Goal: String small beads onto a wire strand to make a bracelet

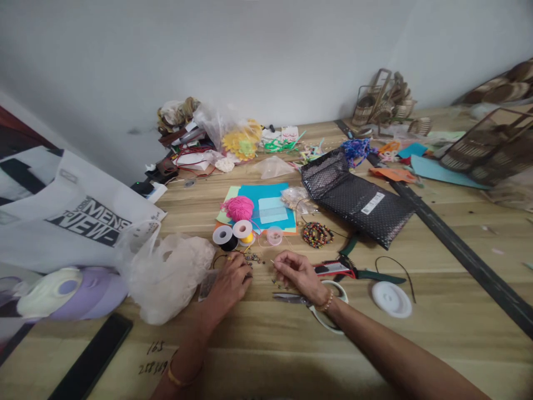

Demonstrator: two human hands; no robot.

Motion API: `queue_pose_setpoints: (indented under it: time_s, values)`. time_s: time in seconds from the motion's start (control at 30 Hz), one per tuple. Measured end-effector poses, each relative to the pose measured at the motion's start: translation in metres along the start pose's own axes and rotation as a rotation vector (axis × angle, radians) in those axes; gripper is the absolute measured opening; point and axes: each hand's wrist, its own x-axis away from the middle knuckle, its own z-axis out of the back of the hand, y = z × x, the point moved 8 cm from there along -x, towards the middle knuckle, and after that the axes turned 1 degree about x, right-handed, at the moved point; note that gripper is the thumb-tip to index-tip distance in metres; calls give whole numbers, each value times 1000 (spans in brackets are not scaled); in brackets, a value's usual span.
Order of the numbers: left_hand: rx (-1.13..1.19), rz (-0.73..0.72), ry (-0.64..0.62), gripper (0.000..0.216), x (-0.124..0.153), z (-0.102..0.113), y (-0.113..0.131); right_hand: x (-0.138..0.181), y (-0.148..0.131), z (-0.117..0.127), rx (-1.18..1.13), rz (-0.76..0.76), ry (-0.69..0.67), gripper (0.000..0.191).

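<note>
My left hand rests on the wooden table with its fingers curled over a scatter of small dark beads. My right hand is closed in a pinch on a thin needle or wire, whose tip points left toward the beads. A string of coloured beads lies just beyond the right hand. Spools of thread, black and white-yellow, stand behind the left hand, beside a pink yarn ball.
Pliers, a red tool, scissors and a white round lid lie right of my hands. A crumpled plastic bag sits at the left, a black mesh pouch further back, and clutter and baskets line the wall.
</note>
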Motion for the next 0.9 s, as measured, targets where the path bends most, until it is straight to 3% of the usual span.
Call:
queue_pose_setpoints:
  time_s: [0.3,0.4,0.57,0.73,0.9]
  values:
    - [8,-43,2,15,0,-5,-1,0,0,-1,-8,-26,-25,37]
    - [73,-45,57,15,-2,-1,1,0,1,-2,-7,-30,-37,39]
    - [535,99,235,7,-1,9,-6,1,1,-7,-1,-52,-95,40]
    - [1059,389,164,22,1,-18,-21,3,2,-13,-7,-76,-180,41]
    - [1159,430,130,27,-1,-30,-20,3,4,-16,-7,-92,-215,42]
